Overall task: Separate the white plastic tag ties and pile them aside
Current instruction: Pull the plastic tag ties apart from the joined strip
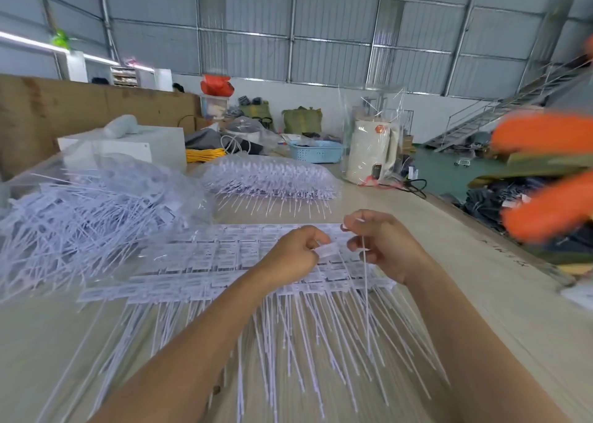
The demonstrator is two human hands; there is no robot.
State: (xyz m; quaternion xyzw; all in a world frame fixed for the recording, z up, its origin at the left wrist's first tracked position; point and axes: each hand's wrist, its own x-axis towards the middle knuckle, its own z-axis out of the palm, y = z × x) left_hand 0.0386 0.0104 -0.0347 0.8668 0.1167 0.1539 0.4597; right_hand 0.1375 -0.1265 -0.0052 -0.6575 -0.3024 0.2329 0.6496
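Both hands work over a flat sheet of joined white tag ties (pixel 224 262) spread on the pale worktop (pixel 481 294), its thin tails fanning toward the person. The left hand (pixel 293 252) pinches a small rectangular tag head (pixel 327 248); the right hand (pixel 382 243), just beside it, pinches a single tie (pixel 365 281) whose stiff tail hangs down. Left of the hands lies a loose tangled heap of ties (pixel 80 217). Beyond the hands sit a bagged bundle (pixel 269 175), one blue basket (pixel 316 151) and a white kettle (pixel 372 153) in clear wrap.
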